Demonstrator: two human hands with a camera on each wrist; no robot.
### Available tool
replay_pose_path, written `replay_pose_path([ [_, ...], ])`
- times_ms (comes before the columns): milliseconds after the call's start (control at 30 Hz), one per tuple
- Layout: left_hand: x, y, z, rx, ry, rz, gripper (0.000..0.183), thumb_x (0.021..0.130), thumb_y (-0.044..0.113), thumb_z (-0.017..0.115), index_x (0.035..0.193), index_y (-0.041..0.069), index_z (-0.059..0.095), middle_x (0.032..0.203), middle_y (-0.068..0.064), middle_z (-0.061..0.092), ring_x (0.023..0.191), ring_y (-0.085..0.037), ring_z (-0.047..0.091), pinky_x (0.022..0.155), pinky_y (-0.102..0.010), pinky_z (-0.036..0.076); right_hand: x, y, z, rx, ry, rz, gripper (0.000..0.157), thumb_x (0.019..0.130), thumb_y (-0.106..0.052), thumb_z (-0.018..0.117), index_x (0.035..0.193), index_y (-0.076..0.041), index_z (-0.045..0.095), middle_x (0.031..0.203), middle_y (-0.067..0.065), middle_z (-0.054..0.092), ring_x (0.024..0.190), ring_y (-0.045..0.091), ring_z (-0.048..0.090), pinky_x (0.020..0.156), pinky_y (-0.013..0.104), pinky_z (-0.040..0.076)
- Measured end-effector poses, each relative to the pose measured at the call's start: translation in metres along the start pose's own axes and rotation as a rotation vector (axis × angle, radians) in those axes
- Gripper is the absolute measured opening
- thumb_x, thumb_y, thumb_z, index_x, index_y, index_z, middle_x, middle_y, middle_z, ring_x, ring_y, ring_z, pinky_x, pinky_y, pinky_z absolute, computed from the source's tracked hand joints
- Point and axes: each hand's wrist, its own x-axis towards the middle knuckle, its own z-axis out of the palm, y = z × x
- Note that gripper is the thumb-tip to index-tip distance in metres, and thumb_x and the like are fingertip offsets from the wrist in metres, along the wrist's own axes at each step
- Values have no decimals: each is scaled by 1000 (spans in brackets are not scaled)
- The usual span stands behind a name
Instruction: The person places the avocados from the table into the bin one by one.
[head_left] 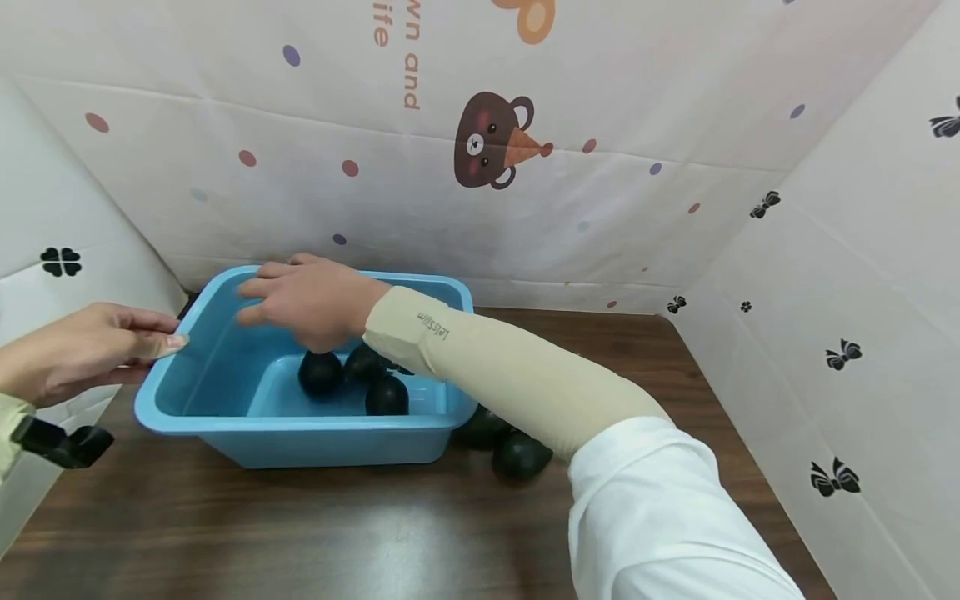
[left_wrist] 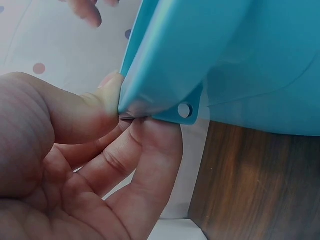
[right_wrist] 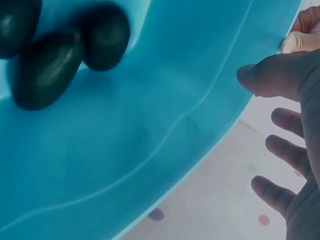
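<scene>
My left hand (head_left: 93,350) pinches the rim of a light blue plastic basin (head_left: 322,425) at its left end, thumb on top and fingers underneath. My right hand (head_left: 311,300) reaches across the basin to its far left rim, fingers spread and nothing held; the right wrist view shows its thumb overlapping the rim. Inside the basin several dark green avocados (head_left: 387,395) lie together toward the right, partly hidden by my right forearm. Two more avocados (head_left: 521,454) sit on the table just right of the basin, under the forearm.
The dark brown wooden table (head_left: 337,533) carries the basin near its back edge. White sheets printed with dots, a bear (head_left: 487,142) and black bows (head_left: 835,477) enclose the back and both sides.
</scene>
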Motion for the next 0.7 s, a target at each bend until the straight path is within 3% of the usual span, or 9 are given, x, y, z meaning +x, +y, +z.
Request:
replay_pose_path([
  [333, -5, 0, 0, 5, 34, -5, 65, 112, 24, 48, 150, -22, 23, 111, -19, 74, 88, -21, 73, 84, -48, 66, -35, 22, 7, 42, 65, 52, 55, 106, -41, 56, 159, -36, 41, 169, -3, 36, 155, 20, 32, 130, 48, 31],
  [533, -8, -1, -1, 18, 53, -17, 64, 111, 21, 48, 150, -23, 21, 112, -24, 72, 86, -20, 72, 84, -49, 66, -61, 35, 16, 94, 89, 100, 56, 105, -42, 60, 158, -34, 44, 169, -1, 37, 158, 23, 32, 131, 46, 31],
  [700, -3, -13, -3, 21, 63, -21, 69, 111, 26, 50, 151, -22, 22, 118, -35, 67, 87, -21, 72, 86, -52, 65, -83, 48, 27, 154, 116, 133, 57, 104, -41, 63, 157, -31, 46, 167, 1, 40, 155, 23, 36, 130, 46, 32],
])
